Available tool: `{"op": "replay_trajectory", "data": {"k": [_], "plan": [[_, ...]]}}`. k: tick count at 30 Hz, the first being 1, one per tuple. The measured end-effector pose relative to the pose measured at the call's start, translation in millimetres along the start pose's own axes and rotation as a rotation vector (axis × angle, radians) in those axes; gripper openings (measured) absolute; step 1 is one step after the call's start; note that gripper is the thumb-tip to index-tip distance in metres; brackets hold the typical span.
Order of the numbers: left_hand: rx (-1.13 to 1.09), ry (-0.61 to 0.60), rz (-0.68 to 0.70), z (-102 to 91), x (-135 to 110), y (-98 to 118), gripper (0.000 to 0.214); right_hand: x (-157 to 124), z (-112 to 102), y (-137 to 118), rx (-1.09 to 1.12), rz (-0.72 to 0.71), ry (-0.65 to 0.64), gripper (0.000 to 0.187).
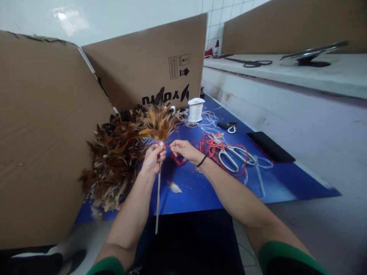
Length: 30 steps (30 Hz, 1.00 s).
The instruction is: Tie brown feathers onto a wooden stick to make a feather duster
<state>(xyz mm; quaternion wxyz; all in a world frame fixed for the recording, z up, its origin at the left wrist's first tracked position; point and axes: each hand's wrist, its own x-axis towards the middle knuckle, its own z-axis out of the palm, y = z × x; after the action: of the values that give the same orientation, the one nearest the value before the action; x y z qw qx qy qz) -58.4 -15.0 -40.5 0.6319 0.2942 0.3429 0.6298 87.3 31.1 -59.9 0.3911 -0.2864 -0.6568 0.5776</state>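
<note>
My left hand (155,156) is closed around a thin stick (158,198) just under a tuft of brown and golden feathers (160,121) at its top. The stick's lower end reaches past the table's front edge. My right hand (183,149) pinches a red string (168,145), drawn short between it and the stick where the feathers meet it. More of this string lies in loose loops to the right, over and around white-handled scissors (229,159). Left of my hands lies a large heap of brown feathers (114,156).
A blue tabletop (195,194) carries a white spool (196,110), tangled clear strands, small dark-handled snips (226,125), a black phone (271,147) and a loose feather (174,187). Cardboard panels (149,61) stand left and behind. Black scissors (252,63) rest on the right ledge (301,72).
</note>
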Motion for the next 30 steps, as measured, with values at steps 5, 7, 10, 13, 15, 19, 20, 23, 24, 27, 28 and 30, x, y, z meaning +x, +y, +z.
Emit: {"op": "replay_trajectory", "data": {"k": [5,7,10,13,15,19,20,23,24,27,28,30], "plan": [[0.048,-0.009,0.038,-0.5,0.4,-0.7,0.024,0.0,0.9,0.0,-0.008,0.027,-0.016,0.013],[0.052,0.017,0.044,0.1,0.6,-0.1,0.020,0.1,1.4,0.0,-0.009,0.031,-0.024,0.011],[0.034,0.035,0.033,1.0,1.3,1.9,0.012,1.4,2.2,2.0,-0.027,0.026,-0.049,0.009],[0.021,-0.012,-0.035,0.9,2.4,3.9,0.008,4.7,1.4,5.1,-0.051,0.026,-0.077,0.009],[0.020,-0.008,-0.074,0.4,3.1,5.0,0.007,6.6,-1.8,4.2,-0.102,-0.006,-0.082,0.005],[0.014,0.057,-0.081,0.1,4.1,7.2,0.008,1.4,-16.5,-15.0,-0.392,-0.158,0.070,0.009],[0.010,0.071,-0.073,0.2,4.5,7.7,0.009,-3.1,-21.1,-23.5,-0.474,-0.188,0.138,0.011],[-0.019,0.063,-0.050,0.0,5.5,8.8,0.012,-25.3,-35.2,-51.9,-0.658,-0.196,0.169,0.013],[-0.035,0.047,-0.040,-0.4,5.8,9.2,0.012,-35.6,-40.2,-60.6,-0.716,-0.173,0.128,0.014],[-0.075,0.009,-0.021,-2.2,6.2,10.2,0.011,-72.7,-59.1,-76.9,-0.886,-0.087,0.115,0.014],[-0.082,0.004,-0.020,-2.8,6.0,10.8,0.011,-86.7,-67.3,-78.2,-0.938,-0.066,0.161,0.015],[-0.088,-0.005,-0.025,-3.4,5.3,12.2,0.011,-116.0,-86.2,-75.0,-1.061,0.005,0.304,0.016]]}}
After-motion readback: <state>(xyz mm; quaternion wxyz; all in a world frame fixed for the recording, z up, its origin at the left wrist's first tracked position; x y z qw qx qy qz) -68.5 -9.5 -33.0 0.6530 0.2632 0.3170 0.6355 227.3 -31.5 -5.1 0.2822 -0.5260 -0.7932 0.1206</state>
